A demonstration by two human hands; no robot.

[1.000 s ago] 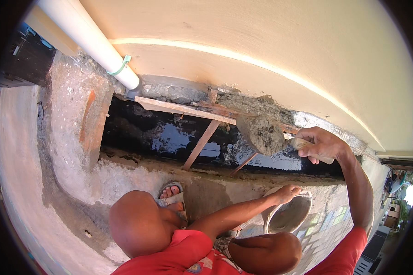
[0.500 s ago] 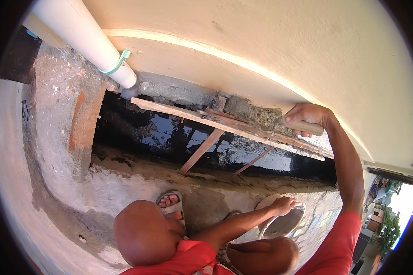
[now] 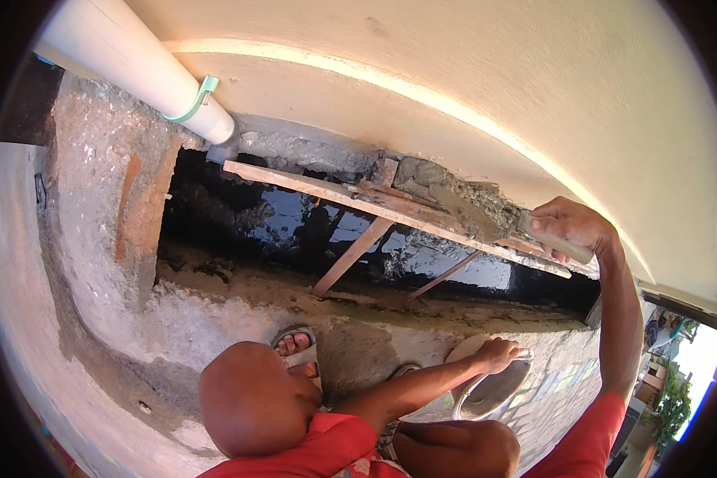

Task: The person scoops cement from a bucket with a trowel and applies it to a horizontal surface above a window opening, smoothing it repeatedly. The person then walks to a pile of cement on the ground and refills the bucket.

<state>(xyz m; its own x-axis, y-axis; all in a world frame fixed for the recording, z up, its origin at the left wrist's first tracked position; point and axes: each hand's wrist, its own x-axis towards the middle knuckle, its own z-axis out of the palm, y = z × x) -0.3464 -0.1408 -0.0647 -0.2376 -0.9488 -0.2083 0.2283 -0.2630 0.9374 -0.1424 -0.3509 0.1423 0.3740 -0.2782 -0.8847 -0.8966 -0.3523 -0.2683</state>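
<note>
Cream wall [image 3: 470, 80] rises along the far side of an open drain, where dark water [image 3: 486, 275] lies below and a white pipe [image 3: 167, 84] comes down at the left. Along the foot of this wall sits rough grey mortar [image 3: 422, 177], just behind a long board [image 3: 311, 185]. Right hand [image 3: 572, 225] has its fingers closed around the handle of the trowel [image 3: 483, 218], whose blade lies tilted over the mortar and the board; whether it presses on them, I cannot tell surely. Left hand [image 3: 498, 355] is curled on the rim of the bucket [image 3: 467, 349], which stands tilted on the near side. I judge that the step in hand is laying and smoothing mortar at the wall's foot. The next move, I think, calls for a flat blade and even pressure toward the wall, so that little mortar falls over the board into the water.
</note>
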